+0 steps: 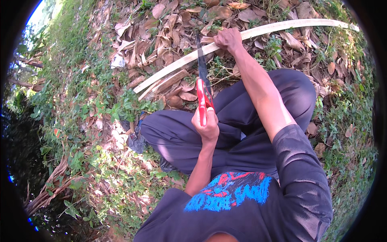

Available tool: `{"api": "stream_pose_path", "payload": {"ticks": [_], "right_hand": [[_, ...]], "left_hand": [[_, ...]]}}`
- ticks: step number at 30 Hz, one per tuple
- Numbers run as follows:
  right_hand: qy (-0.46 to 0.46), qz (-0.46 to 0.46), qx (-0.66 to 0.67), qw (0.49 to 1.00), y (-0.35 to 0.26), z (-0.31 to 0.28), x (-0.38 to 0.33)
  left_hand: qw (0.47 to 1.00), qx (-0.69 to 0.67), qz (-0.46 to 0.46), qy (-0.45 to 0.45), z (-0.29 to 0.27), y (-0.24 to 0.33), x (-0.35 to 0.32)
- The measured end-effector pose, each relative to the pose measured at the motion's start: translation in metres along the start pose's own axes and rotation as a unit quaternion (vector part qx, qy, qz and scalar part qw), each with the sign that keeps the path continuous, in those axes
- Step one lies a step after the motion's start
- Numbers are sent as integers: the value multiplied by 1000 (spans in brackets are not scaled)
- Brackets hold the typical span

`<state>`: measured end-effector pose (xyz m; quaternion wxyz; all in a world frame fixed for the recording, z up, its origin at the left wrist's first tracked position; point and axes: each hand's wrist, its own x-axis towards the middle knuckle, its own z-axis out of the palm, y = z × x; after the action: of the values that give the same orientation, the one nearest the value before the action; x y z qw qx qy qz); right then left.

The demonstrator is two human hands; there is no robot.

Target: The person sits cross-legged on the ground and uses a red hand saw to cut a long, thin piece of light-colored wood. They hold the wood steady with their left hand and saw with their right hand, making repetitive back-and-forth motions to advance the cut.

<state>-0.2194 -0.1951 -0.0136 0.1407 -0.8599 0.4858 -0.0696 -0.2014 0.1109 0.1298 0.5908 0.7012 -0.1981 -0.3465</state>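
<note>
A red-handled handsaw (203, 99) is in my left hand (207, 126), whose fingers are wrapped round the grip. Its dark blade points away from me and crosses a long, pale, curved wooden strip (278, 27). Whether the teeth have cut into the wood, I cannot tell. Just right of the blade, my right hand (228, 40) is closed on the strip and presses it low over the leaves. The strip arcs from near my left knee to the far right. Shorter split wood pieces (171, 80) lie beneath its left end.
My crossed legs (266, 101) in dark trousers are close below the saw. Dry brown leaves (161, 38) and green weeds (80, 121) cover the ground. A dark plastic bag (137, 141) lies beside my left knee, with a white scrap (118, 61) farther off.
</note>
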Motion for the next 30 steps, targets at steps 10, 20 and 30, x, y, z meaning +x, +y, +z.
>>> {"api": "stream_pose_path", "payload": {"ticks": [10,20,30], "right_hand": [[-20,-8,35,999,9,1,8],[27,11,7,1000,2,6,-1],[-48,-25,8,998,-20,-3,-8]], "left_hand": [[999,30,34,-1,1,-4,-12],[999,10,41,6,15,-12,23],[998,-26,41,26,10,-30,68]]}}
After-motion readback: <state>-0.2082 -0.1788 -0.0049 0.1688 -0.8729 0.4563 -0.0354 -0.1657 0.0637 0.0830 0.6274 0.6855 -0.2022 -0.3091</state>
